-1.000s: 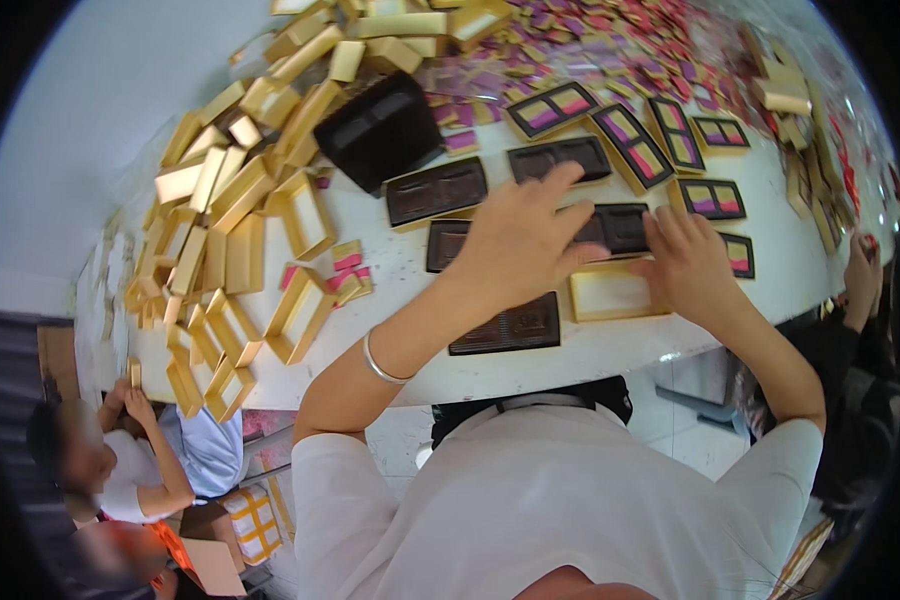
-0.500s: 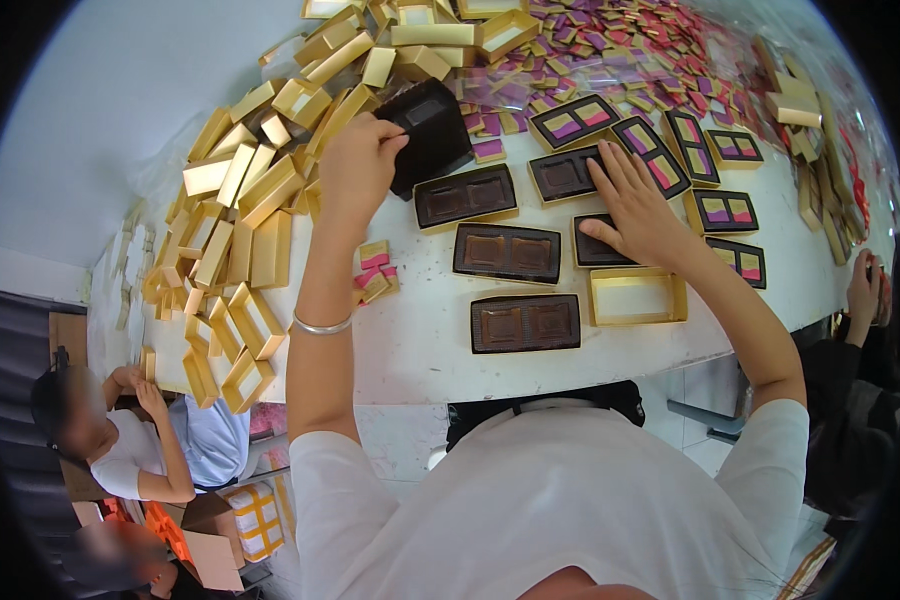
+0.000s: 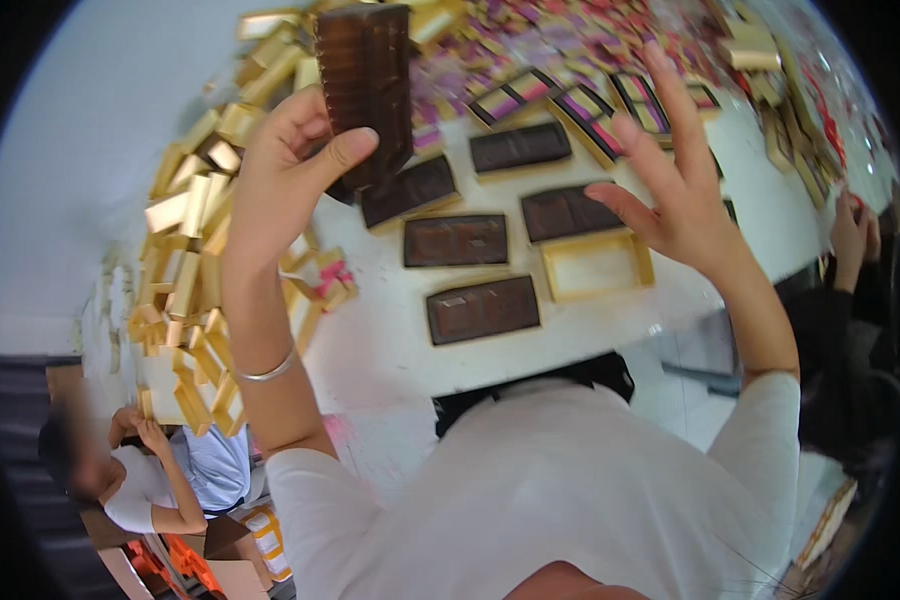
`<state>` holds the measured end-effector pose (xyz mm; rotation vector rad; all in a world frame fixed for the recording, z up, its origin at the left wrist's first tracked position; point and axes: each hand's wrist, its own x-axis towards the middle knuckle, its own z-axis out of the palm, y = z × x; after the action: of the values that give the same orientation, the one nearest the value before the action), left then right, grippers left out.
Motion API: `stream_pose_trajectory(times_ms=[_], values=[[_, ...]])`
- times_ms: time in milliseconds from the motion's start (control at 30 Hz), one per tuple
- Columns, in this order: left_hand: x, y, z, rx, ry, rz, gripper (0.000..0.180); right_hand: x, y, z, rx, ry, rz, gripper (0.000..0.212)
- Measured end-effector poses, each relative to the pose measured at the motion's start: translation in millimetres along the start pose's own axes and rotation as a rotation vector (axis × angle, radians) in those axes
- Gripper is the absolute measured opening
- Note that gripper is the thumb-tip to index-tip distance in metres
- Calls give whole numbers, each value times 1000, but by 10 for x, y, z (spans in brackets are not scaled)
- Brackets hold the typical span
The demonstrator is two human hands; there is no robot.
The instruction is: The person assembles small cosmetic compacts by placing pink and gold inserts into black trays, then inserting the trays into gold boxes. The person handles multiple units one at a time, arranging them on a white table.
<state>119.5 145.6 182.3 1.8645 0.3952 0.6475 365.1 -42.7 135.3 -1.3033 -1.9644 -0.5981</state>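
My left hand [image 3: 270,190] is closed around a stack of dark brown plastic trays [image 3: 370,75], held upright above the table, thumb on its near face. Fingers spread, my right hand [image 3: 690,205] hovers by a gold box with a dark two-compartment tray insert [image 3: 565,213]; nothing is in it. Just below that lies a gold box without an insert [image 3: 595,268]. More gold boxes with brown inserts [image 3: 455,240] stand around, among them one at the front [image 3: 483,310] and one farther back [image 3: 520,148]. Behind them, several boxes hold purple, pink and gold wrapped pieces [image 3: 588,122].
Gold boxes [image 3: 195,250] are heaped on the left. A spread of small wrapped pieces [image 3: 570,40] covers the back, and more gold boxes [image 3: 750,55] lie at the right. One co-worker [image 3: 150,480] sits lower left; another person's hand [image 3: 850,235] shows at the right edge.
My left hand has lifted the dark tray stack and turned it upright. My right hand has risen off the inserts, its fingers spreading. The whole view has shifted slightly.
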Motion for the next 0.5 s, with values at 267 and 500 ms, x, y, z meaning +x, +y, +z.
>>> stream_pose_trajectory(times_ms=[267, 500], values=[[-74, -393, 1016, -480, -878, -410, 38, -278, -281, -423, -12, -410, -223, 46], [-388, -431, 1304, 774, -397, 244, 70, -758, 23, -535, 135, -723, 160, 53]])
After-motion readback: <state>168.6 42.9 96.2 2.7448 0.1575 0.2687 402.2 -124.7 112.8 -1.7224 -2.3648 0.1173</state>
